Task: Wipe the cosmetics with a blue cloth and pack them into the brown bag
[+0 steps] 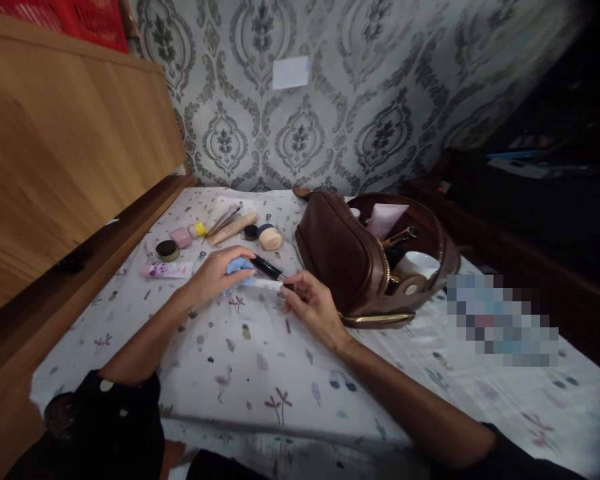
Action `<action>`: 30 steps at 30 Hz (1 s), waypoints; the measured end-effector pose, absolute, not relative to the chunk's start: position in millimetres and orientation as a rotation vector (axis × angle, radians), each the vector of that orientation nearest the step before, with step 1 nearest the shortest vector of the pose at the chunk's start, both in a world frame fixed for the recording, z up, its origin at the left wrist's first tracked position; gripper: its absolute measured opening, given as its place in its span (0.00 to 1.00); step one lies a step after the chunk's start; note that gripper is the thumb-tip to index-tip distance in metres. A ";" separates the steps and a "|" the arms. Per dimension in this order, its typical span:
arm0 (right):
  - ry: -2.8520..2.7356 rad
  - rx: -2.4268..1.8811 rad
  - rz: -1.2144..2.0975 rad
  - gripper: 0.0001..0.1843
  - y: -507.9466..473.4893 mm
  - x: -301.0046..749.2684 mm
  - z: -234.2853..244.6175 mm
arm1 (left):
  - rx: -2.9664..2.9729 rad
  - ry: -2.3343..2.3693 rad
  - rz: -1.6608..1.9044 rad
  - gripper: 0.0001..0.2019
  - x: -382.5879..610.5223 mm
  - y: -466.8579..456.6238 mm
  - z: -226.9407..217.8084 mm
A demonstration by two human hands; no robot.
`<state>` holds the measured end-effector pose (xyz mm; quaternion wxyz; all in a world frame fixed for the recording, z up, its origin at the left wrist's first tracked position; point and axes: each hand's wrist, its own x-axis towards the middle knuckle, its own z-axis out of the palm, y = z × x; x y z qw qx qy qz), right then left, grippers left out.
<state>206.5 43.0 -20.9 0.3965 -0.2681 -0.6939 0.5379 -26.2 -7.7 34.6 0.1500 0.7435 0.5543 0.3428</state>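
My left hand (pixel 220 273) is closed around a crumpled light blue cloth (pixel 239 265), which is bunched against the upper end of a slim black cosmetic tube (pixel 266 267). The tube slants down to the right and has a silvery band near its lower end. My right hand (pixel 310 300) pinches that lower end between thumb and fingers. Just below the tube, a thin white stick-like item (pixel 264 285) runs between the two hands; I cannot tell which hand bears it. Beside my right hand sits an open brown toiletry bag (pixel 340 250).
Inside the bag are a pink tube (pixel 386 219) and a white round container (pixel 420 263). Behind my left hand lie several cosmetics: a dark-lidded jar (pixel 167 251), a pink bottle (pixel 181 238), brushes (pixel 225 219) and a beige jar (pixel 270 237). A wooden cabinet (pixel 75 127) borders the left.
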 end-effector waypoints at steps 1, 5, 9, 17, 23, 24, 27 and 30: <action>-1.775 -0.672 1.363 0.16 42.3 206.6 -20.9 | 2.190 1.552 0.966 0.17 -19.1 -8.6 33.5; -1.819 -0.651 1.340 0.13 40.5 207.6 -20.4 | 2.416 1.450 0.670 0.14 -2.8 -7.6 22.5; -1.815 -0.624 1.305 0.13 41.3 209.7 -20.7 | 2.386 1.536 0.566 0.09 -16.8 -2.5 16.1; -1.775 -0.626 1.262 0.17 46.7 211.5 -25.6 | 2.097 1.497 0.673 0.12 -37.2 3.0 18.2; -1.767 -0.631 1.258 0.16 46.8 209.5 -23.0 | 2.028 1.423 0.721 0.14 -29.8 -1.9 23.4; -1.769 -0.618 1.250 0.15 46.7 209.2 -23.2 | 2.025 1.425 0.780 0.15 -26.8 -3.5 24.7; -1.812 -0.557 1.206 0.11 45.5 209.3 -24.5 | 2.004 1.421 0.895 0.16 -13.1 -8.6 27.1; -1.872 -0.502 1.121 0.09 43.3 210.9 -25.5 | 1.965 1.368 0.816 0.18 0.9 -11.9 24.6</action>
